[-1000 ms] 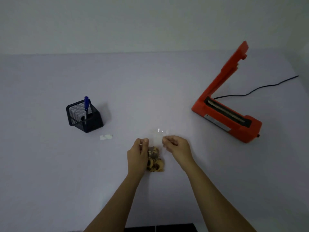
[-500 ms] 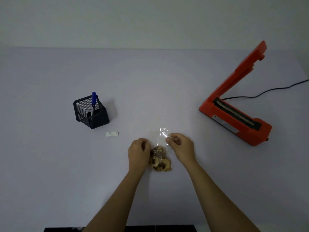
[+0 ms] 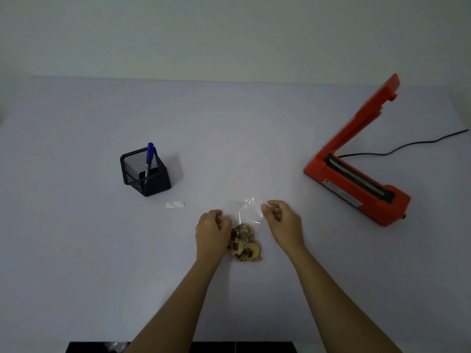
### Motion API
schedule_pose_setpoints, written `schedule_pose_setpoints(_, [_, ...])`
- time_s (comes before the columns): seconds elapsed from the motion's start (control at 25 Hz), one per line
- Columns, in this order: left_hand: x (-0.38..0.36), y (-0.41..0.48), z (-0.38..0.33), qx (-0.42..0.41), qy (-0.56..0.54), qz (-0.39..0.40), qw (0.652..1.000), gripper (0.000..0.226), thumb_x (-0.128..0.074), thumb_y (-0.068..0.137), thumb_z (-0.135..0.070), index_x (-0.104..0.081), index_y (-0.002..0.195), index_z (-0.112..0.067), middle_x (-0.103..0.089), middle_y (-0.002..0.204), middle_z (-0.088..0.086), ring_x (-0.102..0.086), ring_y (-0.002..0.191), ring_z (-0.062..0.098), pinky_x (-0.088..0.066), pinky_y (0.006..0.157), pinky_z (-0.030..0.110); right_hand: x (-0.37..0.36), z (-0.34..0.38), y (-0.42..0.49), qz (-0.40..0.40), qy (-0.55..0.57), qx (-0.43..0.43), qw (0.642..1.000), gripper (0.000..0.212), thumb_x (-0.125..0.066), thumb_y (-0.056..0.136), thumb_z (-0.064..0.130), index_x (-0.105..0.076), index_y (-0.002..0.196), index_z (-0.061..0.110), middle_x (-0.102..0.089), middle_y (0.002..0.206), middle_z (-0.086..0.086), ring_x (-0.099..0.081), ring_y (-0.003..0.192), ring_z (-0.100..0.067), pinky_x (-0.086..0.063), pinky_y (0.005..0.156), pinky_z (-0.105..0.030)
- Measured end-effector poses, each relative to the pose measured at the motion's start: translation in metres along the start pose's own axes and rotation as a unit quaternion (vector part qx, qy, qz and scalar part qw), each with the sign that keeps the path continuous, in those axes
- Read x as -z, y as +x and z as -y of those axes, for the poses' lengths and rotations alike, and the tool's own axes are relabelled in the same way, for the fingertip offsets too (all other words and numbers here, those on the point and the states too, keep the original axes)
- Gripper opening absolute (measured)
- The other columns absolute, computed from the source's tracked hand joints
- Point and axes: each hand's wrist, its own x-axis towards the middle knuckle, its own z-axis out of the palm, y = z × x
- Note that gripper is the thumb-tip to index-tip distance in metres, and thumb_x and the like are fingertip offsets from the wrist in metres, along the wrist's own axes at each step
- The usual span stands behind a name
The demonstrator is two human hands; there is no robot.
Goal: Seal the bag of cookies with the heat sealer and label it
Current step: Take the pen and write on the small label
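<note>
Wider apart: left hand, right hand; fingers pinch clear bag edges (3 cookies bunched low).

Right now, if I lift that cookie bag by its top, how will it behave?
Probably floppy: the bag is thin clear film, crinkled at its top. Likely bottom-heavy, since the cookies sit bunched at the near end. They may crack if squeezed.

Over the past second the person's left hand has slid toward the left edge of the table, away from the right hand, leaving the clear top of the bag of cookies spread wider between them.
</note>
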Motion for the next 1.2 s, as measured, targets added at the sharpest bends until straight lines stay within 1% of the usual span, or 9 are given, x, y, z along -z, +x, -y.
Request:
schedule_pose_setpoints(0.16, [0.022,-0.006,-0.005,-0.010,0.002,-0.021,1.000,0.032,-0.053,0.092,-0.022,-0.059,0.117,-0.003,-0.063,0.102,0.011,-0.059,0.086,0.018,-0.046,0.076,0.024,0.009,0.018,-0.002,-0.047,-0.023,0.071,0.996,0.028,-0.059,0.089,0.027,-0.059,0.111,0.010,-0.064,0.097,-0.002,-0.060,0.089,-0.013,-0.049,0.081,-0.024])
schedule_pose_setpoints(0.32, [0.054,-0.017,0.004,-0.009,-0.001,-0.045,0.999,0.028,-0.052,0.092,-0.019,-0.062,0.113,-0.004,-0.065,0.099,0.010,-0.059,0.086,0.019,-0.044,0.075,0.024,-0.005,0.041,-0.014,-0.036,-0.048,0.168,0.984,0.022,-0.058,0.090,0.021,-0.061,0.107,0.009,-0.063,0.101,-0.005,-0.059,0.091,-0.015,-0.048,0.082,-0.026])
schedule_pose_setpoints(0.4, [0.070,-0.016,0.017,-0.004,0.005,-0.059,0.998,0.020,-0.051,0.091,-0.017,-0.066,0.098,-0.005,-0.065,0.086,0.008,-0.058,0.076,0.018,-0.043,0.067,0.022,-0.025,0.052,-0.017,-0.005,-0.055,0.194,0.979,0.020,-0.057,0.090,0.019,-0.062,0.106,0.008,-0.064,0.101,-0.006,-0.060,0.090,-0.015,-0.049,0.082,-0.026])
schedule_pose_setpoints(0.48, [0.089,-0.013,0.038,0.012,0.014,-0.081,0.997,0.019,-0.050,0.091,-0.015,-0.061,0.077,-0.006,-0.059,0.071,0.006,-0.053,0.065,0.017,-0.037,0.054,0.019,-0.054,0.059,-0.018,0.028,-0.057,0.221,0.973,0.019,-0.057,0.090,0.019,-0.062,0.105,0.008,-0.064,0.101,-0.007,-0.060,0.088,-0.013,-0.051,0.083,-0.028])
schedule_pose_setpoints(0.6, [0.121,-0.001,0.063,0.055,-0.003,-0.130,0.990,0.024,-0.048,0.091,-0.013,-0.056,0.071,-0.006,-0.056,0.064,0.004,-0.050,0.061,0.016,-0.035,0.050,0.018,-0.096,0.077,-0.011,0.078,-0.070,0.250,0.963,0.019,-0.055,0.091,0.019,-0.063,0.106,0.010,-0.065,0.102,-0.008,-0.057,0.085,-0.009,-0.051,0.083,-0.027])
schedule_pose_setpoints(0.8, [0.165,0.046,0.057,0.080,-0.058,-0.188,0.977,0.024,-0.039,0.096,-0.017,-0.057,0.082,-0.011,-0.056,0.072,0.003,-0.050,0.067,0.020,-0.037,0.060,0.027,-0.150,0.132,0.017,0.128,-0.079,0.245,0.958,0.028,-0.052,0.093,0.024,-0.062,0.115,0.009,-0.064,0.113,-0.010,-0.060,0.095,-0.014,-0.049,0.092,-0.032])
schedule_pose_setpoints(0.92, [0.172,0.084,0.051,0.074,-0.058,-0.148,0.985,0.034,-0.030,0.099,-0.023,-0.045,0.073,-0.008,-0.048,0.064,0.003,-0.043,0.064,0.022,-0.032,0.052,0.028,-0.180,0.158,0.037,0.151,-0.111,0.235,0.954,0.035,-0.051,0.093,0.028,-0.057,0.122,0.010,-0.061,0.121,-0.011,-0.058,0.107,-0.020,-0.045,0.094,-0.031])
schedule_pose_setpoints(1.08, [0.161,0.110,0.058,0.087,-0.047,-0.082,0.992,0.042,-0.025,0.101,-0.030,-0.054,0.092,0.000,-0.060,0.085,0.016,-0.055,0.080,0.033,-0.037,0.064,0.032,-0.203,0.165,0.051,0.169,-0.140,0.224,0.950,0.043,-0.055,0.090,0.035,-0.055,0.125,0.011,-0.060,0.124,-0.011,-0.056,0.112,-0.023,-0.043,0.097,-0.036])
schedule_pose_setpoints(1.2, [0.154,0.112,0.063,0.095,0.019,-0.048,0.994,0.026,-0.030,0.101,-0.017,-0.049,0.107,0.000,-0.058,0.102,0.018,-0.057,0.089,0.033,-0.036,0.065,0.030,-0.208,0.167,0.054,0.170,-0.121,0.221,0.953,0.035,-0.061,0.087,0.028,-0.062,0.116,0.010,-0.062,0.121,-0.010,-0.057,0.111,-0.023,-0.044,0.096,-0.034])
